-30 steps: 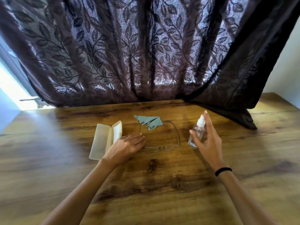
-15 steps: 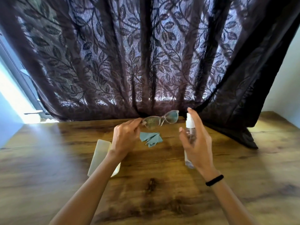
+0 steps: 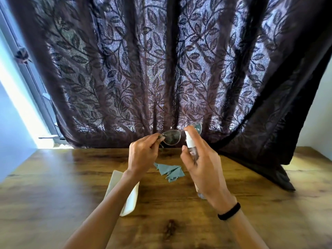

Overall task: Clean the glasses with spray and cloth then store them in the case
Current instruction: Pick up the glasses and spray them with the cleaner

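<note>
My left hand [image 3: 143, 153] pinches the thin-framed glasses [image 3: 172, 137] by their left end and holds them up in the air above the table. My right hand [image 3: 203, 164] is wrapped around a clear spray bottle [image 3: 190, 146] with a white top, index finger resting on the nozzle, right beside the lenses. A crumpled teal cloth [image 3: 169, 170] lies on the wooden table [image 3: 251, 203] below the hands. The cream glasses case [image 3: 132, 198] lies open under my left forearm, partly hidden by it.
A dark lace curtain [image 3: 161, 69] with a leaf pattern hangs behind the table, and its hem trails onto the table at the right [image 3: 269, 169]. A bright window frame [image 3: 36, 97] stands at the far left. A black band circles my right wrist.
Both hands have risen a little higher, the bottle's nozzle has come closer to the right lens, and the view has tilted upward so more curtain shows.
</note>
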